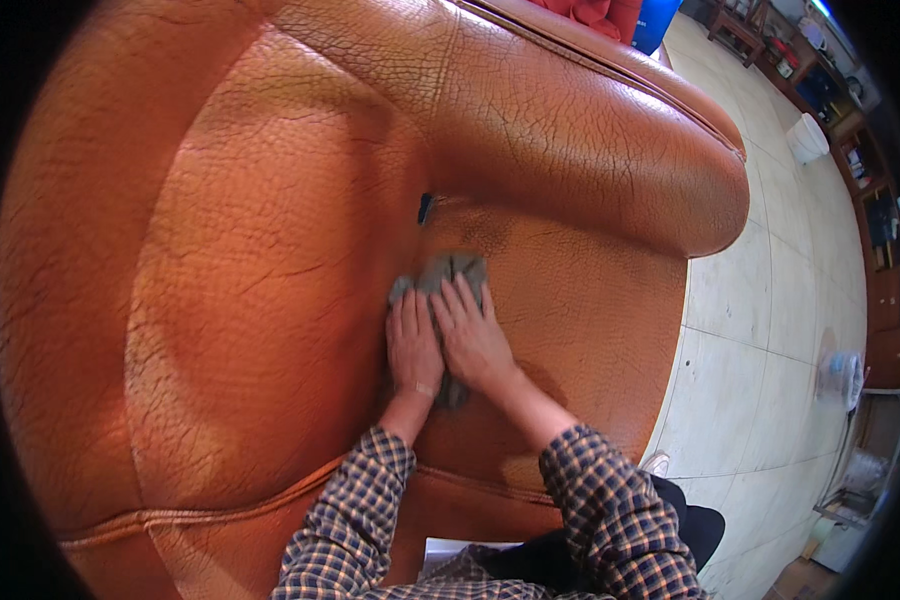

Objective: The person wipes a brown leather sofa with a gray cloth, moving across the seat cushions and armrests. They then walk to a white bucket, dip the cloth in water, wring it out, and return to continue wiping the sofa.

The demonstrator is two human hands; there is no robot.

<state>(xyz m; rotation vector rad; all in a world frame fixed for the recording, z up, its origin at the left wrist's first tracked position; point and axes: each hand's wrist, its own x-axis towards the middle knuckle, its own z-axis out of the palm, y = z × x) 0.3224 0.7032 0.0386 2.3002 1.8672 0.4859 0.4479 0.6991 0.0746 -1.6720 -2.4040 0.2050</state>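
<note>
A damp-looking grey cloth point(454, 266) lies bunched on the seat point(600, 307) of an orange-brown leather sofa, close to the seam at the backrest point(262, 262). My left hand point(414, 345) presses down on its left part, fingers together and pointing away from me. Beside it, my right hand point(471, 334) holds the cloth's right part flat under slightly spread fingers. A fold of cloth shows below, between the wrists. Ahead of both hands, a small dark blue patch point(424, 208) shows in the corner where backrest, seat and armrest meet.
The rounded, creased armrest point(585, 135) crosses ahead. Tiled floor point(727, 300) lies right of the sofa, with a white bucket point(808, 139), a clear plastic bag point(841, 379) and wooden shelves point(862, 161). Red fabric point(596, 15) and a blue container point(654, 22) are beyond the armrest.
</note>
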